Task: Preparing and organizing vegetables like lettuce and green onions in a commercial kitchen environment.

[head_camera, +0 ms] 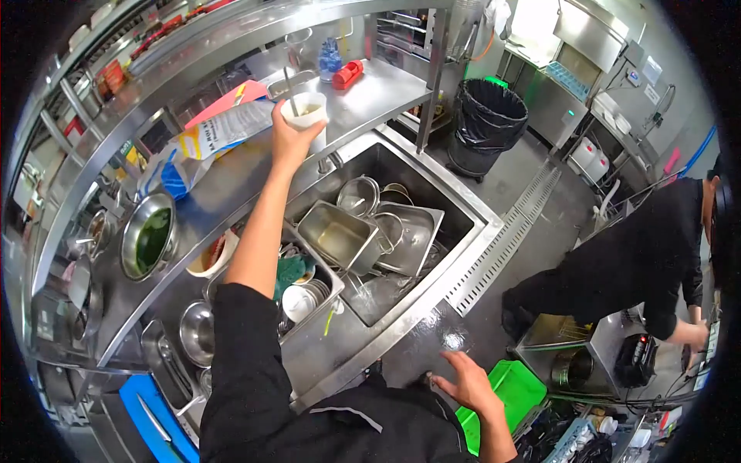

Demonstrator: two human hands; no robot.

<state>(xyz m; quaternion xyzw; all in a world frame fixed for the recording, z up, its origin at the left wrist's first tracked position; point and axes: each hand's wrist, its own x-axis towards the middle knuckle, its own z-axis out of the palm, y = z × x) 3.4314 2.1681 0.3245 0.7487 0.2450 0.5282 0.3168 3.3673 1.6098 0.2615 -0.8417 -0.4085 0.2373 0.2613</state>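
My left hand is closed around a white plastic container with a metal utensil standing in it, at the edge of the upper steel shelf. Beside it on the shelf lies a printed plastic bag. Below and to the right, the sink holds a deep steel pan, a shallower steel pan and round cookware. My right hand hovers over the floor near a green plastic crate, fingers apart, with nothing in it.
A steel bowl of green liquid stands at the left. A knife lies on a blue cutting board. A lined black bin stands beyond the sink. A co-worker in black bends over a counter at the right.
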